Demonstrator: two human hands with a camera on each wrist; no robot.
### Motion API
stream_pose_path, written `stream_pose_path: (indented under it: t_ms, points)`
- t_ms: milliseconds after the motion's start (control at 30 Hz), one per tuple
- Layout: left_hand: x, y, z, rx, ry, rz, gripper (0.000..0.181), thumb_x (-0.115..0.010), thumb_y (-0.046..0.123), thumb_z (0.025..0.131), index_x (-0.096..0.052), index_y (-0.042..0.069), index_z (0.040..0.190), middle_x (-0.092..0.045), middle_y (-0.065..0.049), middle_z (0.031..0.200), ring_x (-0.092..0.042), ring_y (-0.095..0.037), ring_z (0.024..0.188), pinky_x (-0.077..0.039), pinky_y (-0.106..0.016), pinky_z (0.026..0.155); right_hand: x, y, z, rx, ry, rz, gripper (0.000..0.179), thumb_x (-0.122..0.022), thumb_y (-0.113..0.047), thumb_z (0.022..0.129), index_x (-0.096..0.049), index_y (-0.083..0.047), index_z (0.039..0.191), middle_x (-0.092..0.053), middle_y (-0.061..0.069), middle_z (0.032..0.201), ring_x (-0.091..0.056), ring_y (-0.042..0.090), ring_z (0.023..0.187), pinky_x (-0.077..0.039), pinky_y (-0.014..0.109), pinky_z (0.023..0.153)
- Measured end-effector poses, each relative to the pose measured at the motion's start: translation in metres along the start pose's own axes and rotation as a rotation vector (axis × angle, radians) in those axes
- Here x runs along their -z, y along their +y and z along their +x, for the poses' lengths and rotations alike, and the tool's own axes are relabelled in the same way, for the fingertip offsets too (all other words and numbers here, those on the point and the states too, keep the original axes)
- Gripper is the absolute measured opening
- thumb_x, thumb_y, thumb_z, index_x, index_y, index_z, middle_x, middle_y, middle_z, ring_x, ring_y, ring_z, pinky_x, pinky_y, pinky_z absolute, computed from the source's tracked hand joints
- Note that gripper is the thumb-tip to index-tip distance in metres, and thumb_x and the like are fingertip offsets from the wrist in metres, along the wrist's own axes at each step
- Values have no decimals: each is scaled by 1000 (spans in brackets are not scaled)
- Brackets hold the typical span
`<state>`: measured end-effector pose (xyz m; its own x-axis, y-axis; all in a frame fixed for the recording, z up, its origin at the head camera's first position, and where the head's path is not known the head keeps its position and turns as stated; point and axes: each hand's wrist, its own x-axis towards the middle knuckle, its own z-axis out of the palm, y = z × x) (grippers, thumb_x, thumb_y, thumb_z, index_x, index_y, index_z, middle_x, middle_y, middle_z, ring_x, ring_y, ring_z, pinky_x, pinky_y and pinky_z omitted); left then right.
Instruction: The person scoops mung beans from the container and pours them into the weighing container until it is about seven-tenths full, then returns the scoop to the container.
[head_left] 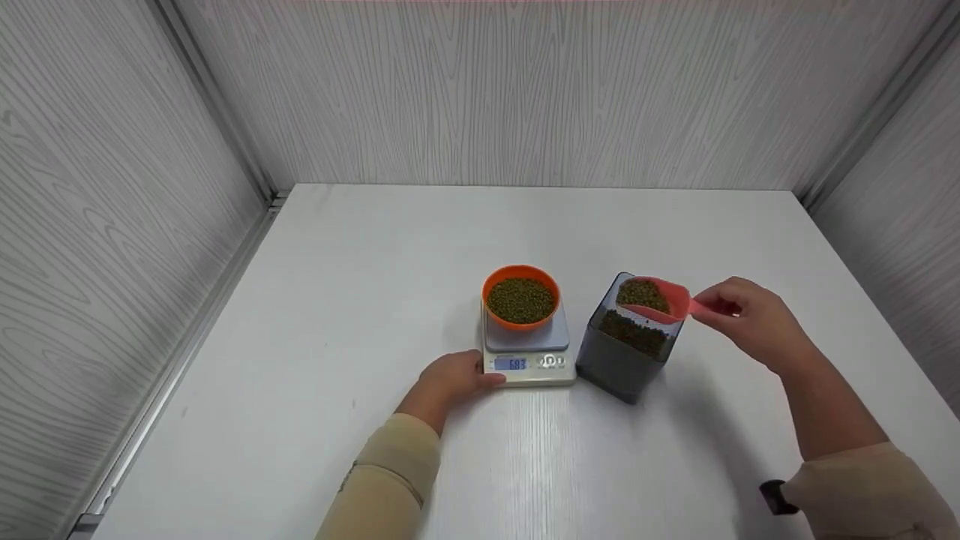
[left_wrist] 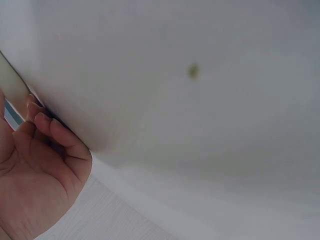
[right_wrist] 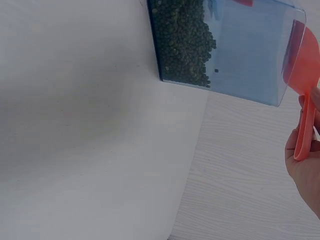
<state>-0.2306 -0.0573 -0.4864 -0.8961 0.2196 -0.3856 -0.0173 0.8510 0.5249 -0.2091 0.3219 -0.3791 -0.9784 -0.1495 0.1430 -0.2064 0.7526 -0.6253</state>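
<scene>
In the head view my left hand [head_left: 454, 376] grips the left front corner of a digital kitchen scale [head_left: 536, 377], its thumb along the front edge. The left wrist view shows the curled fingers [left_wrist: 62, 135] at the scale's side. An orange bowl [head_left: 522, 327] of green mung beans [head_left: 520, 300] sits on the scale, whose display reads 683. My right hand [head_left: 754, 319] pinches the handle of a red scoop [head_left: 677, 300], heaped with beans, over the mouth of a clear square container [head_left: 615, 367]. More beans [right_wrist: 180, 45] lie inside that container, beneath the scoop.
The container stands close to the right side of the scale on a white table [head_left: 360, 262]. Wood-grain panels [head_left: 480, 90] enclose the table at the back and both sides. A dark band [head_left: 778, 497] shows at the right sleeve.
</scene>
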Motion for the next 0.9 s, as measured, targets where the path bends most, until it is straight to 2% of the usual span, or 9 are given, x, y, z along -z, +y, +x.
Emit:
stream_pose_path:
  t_ms: [267, 500, 733, 900]
  points:
    - [1, 1, -4, 9, 7, -18, 48, -61, 52, 80, -58, 16, 111, -60, -3, 111, -53, -21, 104, -37, -41, 97, 0, -27, 22, -41, -16, -13, 31, -61, -32, 87, -64, -6, 102, -54, 8, 98, -47, 23, 85, -46, 22, 65]
    - [0, 0, -2, 5, 7, 11, 45, -60, 53, 80, -58, 17, 105, -61, -1, 104, -53, -19, 96, -39, -40, 94, -19, -53, 41, -67, -68, -22, 28, -60, -29, 88, -64, -6, 105, -54, 9, 100, -48, 25, 88, -47, 32, 71]
    - [0, -1, -2, -6, -3, -28, 47, -60, 53, 80, -59, 18, 112, -60, -1, 113, -53, -22, 109, -36, -41, 98, -44, -70, 50, -26, -103, -65, 20, -62, -20, 87, -65, -5, 100, -55, 9, 95, -50, 24, 86, -48, 37, 74]
    - [0, -2, -1, -8, -1, -25, 49, -59, 53, 80, -58, 17, 112, -60, -2, 114, -53, -22, 109, -36, -41, 98, -54, -78, 54, 35, -90, -144, 16, -63, -16, 86, -67, -3, 94, -55, 10, 89, -50, 23, 82, -48, 37, 71]
